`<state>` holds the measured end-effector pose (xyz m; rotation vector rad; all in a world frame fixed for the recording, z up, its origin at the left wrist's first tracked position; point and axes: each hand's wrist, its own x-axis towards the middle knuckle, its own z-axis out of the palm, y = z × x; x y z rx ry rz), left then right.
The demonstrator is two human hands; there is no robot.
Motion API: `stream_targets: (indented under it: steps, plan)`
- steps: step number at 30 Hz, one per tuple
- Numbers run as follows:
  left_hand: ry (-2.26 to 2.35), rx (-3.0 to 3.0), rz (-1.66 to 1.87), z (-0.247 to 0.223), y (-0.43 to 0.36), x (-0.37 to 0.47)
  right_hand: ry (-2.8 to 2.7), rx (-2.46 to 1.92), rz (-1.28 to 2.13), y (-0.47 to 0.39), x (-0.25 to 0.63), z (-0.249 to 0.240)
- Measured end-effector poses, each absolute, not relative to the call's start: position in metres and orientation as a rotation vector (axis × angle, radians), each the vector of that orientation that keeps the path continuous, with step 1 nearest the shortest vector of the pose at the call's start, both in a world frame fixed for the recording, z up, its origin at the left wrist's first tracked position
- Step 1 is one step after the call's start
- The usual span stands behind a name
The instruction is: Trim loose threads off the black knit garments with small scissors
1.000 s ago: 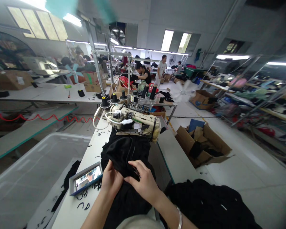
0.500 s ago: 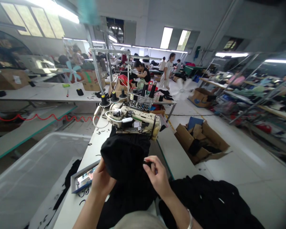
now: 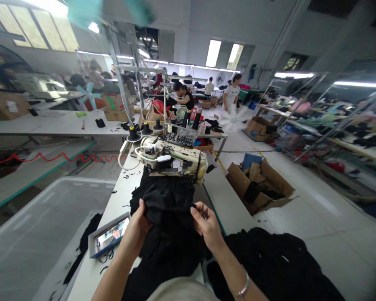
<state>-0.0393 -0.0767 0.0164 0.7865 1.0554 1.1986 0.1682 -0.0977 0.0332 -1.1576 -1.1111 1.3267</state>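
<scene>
A black garment (image 3: pixel 171 225) lies bunched in front of the sewing machine (image 3: pixel 175 156) and drapes down towards my lap. My left hand (image 3: pixel 137 230) grips its left side, with the thumb on top and the fingers partly hidden under the cloth. On the opposite side, my right hand (image 3: pixel 207 223) pinches the end of a raised edge, so this edge runs nearly straight between both hands. A small metallic tool (image 3: pixel 203 210), too small to make out clearly, shows among the right fingers.
Left of the garment, a phone in a box (image 3: pixel 109 235) sits on the table beside a white plastic bin (image 3: pixel 59 217). More black cloth (image 3: pixel 275 263) is heaped at my right. A cardboard box (image 3: pixel 260 184) stands on the floor; thread cones (image 3: pixel 146 128) are behind the machine. People work farther back.
The garment's raised, rounded part has come down and flattened, and its edge is now stretched between my hands. My right hand has closed on that edge. The view has shifted slightly.
</scene>
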Motion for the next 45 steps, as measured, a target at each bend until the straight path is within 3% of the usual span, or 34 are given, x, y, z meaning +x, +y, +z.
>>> stream_targets:
  steps: [6,10,13,20,26,37,42,45]
  plan:
    - [1.5,1.255,1.156,0.028,-0.062,-0.048,-0.615,-0.988,1.775,-0.102,0.164,0.042]
    - [1.279,2.09,1.129,0.049,-0.078,-0.023,-0.572,-0.919,1.787,-0.102,0.162,0.051]
    - [1.201,2.303,1.052,0.051,-0.087,-0.002,-0.634,-0.899,1.782,-0.104,0.162,0.059]
    - [1.109,2.075,1.313,0.057,-0.085,0.001,-0.652,-0.898,1.691,-0.105,0.175,0.061]
    - [1.115,2.072,1.111,0.049,-0.079,0.017,-0.678,-0.859,1.718,-0.107,0.176,0.07]
    - [1.126,1.99,1.281,0.046,-0.077,0.032,-0.697,-0.751,1.804,-0.113,0.174,0.076]
    - [1.187,1.806,1.189,0.045,-0.077,0.036,-0.77,-0.812,1.85,-0.116,0.171,0.074]
    - [1.188,1.813,1.086,0.049,-0.075,0.031,-0.911,-0.957,1.714,-0.113,0.175,0.07]
